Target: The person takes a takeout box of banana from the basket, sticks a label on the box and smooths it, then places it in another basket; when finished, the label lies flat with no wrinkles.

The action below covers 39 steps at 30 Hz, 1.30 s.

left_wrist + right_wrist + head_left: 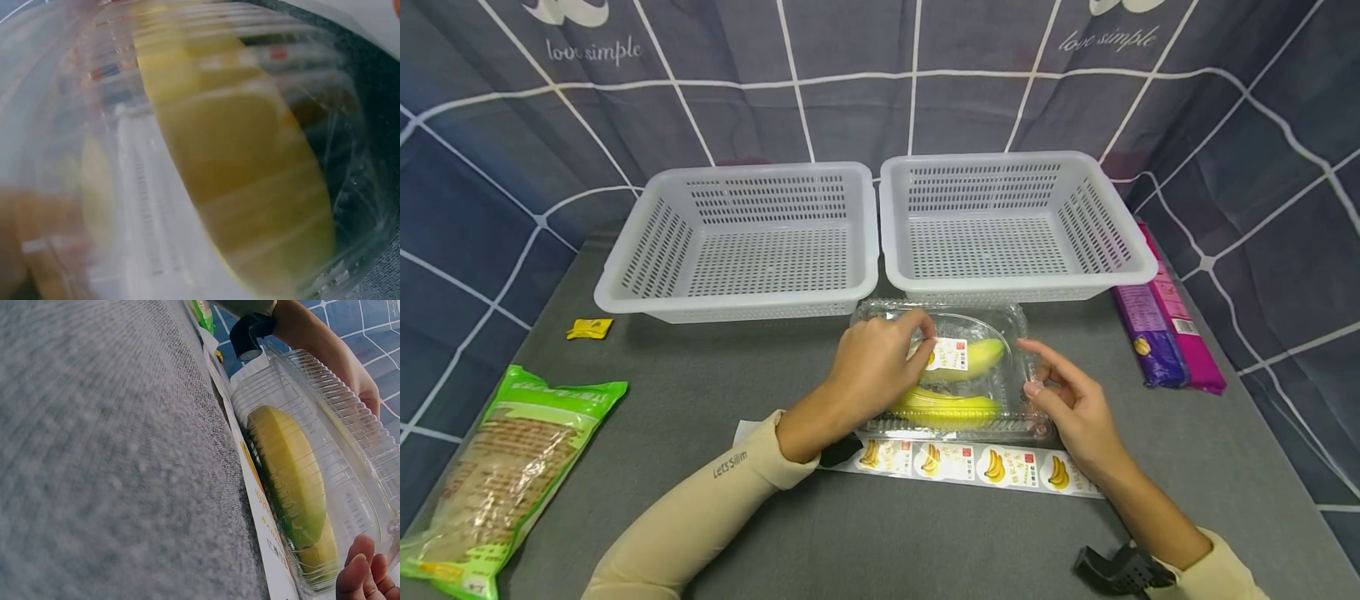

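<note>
Two yellow-green bananas lie in a clear plastic clamshell box (1011,421), its lid down over them. A white banana sticker (953,354) lies over the lid, above the rear banana (987,357). My left hand (883,358) reaches over the box and pinches the sticker's left edge between thumb and forefinger. At the box's right side, my right hand (1078,408) rests its fingertips against the rim, thumb and forefinger apart. The front banana (290,469) shows through the ribbed wall in the right wrist view. In the left wrist view, a banana (231,137) fills the middle, blurred.
A strip of banana stickers (951,462) lies in front of the box. Two white perforated baskets (737,308) (1022,287) stand behind it. A green bag (520,467) and a small yellow packet (589,328) lie left; a purple-pink packet (1172,333) lies right.
</note>
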### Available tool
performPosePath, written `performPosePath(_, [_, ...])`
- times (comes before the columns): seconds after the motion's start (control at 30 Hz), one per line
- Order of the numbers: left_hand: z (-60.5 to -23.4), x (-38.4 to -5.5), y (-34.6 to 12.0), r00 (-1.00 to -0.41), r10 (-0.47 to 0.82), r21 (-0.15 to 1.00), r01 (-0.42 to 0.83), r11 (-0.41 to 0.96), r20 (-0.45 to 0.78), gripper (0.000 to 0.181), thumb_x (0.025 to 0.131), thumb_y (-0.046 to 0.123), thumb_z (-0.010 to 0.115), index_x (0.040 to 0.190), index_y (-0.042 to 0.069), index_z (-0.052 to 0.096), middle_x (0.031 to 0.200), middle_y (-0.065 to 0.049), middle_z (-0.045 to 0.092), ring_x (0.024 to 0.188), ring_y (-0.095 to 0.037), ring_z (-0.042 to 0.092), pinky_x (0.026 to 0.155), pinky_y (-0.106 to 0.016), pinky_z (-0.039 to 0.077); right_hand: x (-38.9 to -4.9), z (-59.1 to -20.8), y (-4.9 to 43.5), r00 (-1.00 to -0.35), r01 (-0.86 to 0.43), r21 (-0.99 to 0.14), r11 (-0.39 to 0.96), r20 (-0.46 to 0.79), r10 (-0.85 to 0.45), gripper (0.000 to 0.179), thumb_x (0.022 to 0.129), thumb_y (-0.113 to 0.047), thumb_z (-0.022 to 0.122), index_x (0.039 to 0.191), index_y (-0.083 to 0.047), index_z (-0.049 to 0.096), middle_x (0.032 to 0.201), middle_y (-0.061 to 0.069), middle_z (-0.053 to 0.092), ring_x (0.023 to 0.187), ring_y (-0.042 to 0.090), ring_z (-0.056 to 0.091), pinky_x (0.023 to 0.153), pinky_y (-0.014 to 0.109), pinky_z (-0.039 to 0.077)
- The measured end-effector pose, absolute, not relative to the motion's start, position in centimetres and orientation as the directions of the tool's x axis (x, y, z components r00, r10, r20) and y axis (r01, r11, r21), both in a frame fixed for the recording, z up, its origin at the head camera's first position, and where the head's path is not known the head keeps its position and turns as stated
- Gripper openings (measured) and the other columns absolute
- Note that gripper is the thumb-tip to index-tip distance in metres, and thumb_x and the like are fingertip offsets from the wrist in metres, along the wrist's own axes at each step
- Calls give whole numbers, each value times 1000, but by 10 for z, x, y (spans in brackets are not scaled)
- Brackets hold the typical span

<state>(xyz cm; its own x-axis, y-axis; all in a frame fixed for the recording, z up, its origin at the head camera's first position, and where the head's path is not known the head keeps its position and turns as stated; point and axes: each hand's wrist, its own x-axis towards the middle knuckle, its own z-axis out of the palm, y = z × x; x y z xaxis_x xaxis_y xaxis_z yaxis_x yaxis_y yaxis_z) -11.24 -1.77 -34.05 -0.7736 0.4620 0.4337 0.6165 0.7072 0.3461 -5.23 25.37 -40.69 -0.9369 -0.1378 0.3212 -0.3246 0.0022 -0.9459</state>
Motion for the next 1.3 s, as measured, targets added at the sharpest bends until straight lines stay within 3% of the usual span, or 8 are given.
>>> performPosePath(0.23, [-341,-110,-18,-760,492,305,632,713,425,6,97,18,70,99,14,73,47,10,37,41,-3,25,36,-21,24,-51,-408,252,-927,-350,-936,-43,353,-129,54,92,21,54,144,9,50,91,10,53,62,9,53,52,22,46])
performPosePath(0.53, [-334,-105,-20,-779,516,276,615,738,357,30,90,45,77,99,17,74,53,12,46,42,-5,36,38,-22,32,-51,-408,254,-939,-320,-947,-1,317,-134,52,95,16,55,146,6,50,91,8,52,62,7,53,53,22,46])
performPosePath(0.67, [-328,-104,-31,-767,514,303,631,714,384,24,93,41,75,99,18,76,53,11,46,44,-5,37,39,-23,31,-50,-406,254,-945,-308,-951,26,302,-126,52,95,15,56,146,5,50,91,9,52,64,6,53,54,21,47])
performPosePath(0.77, [-326,-106,-49,-750,482,335,644,688,453,17,94,31,74,100,15,76,61,9,54,49,-4,44,41,-23,34,-50,-407,253,-939,-324,-946,13,320,-123,52,94,17,56,145,7,51,91,9,52,63,7,53,53,22,47])
performPosePath(0.9, [-328,-107,-76,-793,406,380,585,717,454,25,95,32,73,111,13,75,76,1,60,56,-10,48,45,-29,38,-51,-408,252,-929,-351,-936,-10,349,-124,54,92,20,55,144,8,51,91,10,52,61,9,52,51,23,45])
performPosePath(1.07, [-339,-101,-96,-906,375,469,423,775,197,60,100,56,58,148,21,52,95,0,61,62,-13,50,54,-34,42,-51,-409,252,-928,-356,-934,-3,354,-119,54,92,20,56,144,8,52,92,11,53,61,9,52,51,23,45])
performPosePath(1.17, [-347,-98,-99,-915,396,578,366,729,80,72,100,63,53,159,27,32,101,3,61,62,-13,53,57,-34,45,-50,-408,252,-929,-351,-936,5,348,-123,53,92,19,56,144,8,51,92,10,53,62,9,53,53,22,46])
performPosePath(1.3, [-359,-98,-102,-899,434,770,322,551,66,73,99,52,62,160,34,26,98,0,60,59,-13,52,54,-30,46,-50,-405,253,-936,-334,-942,31,327,-133,52,95,16,55,145,6,51,93,9,52,63,8,52,55,22,46])
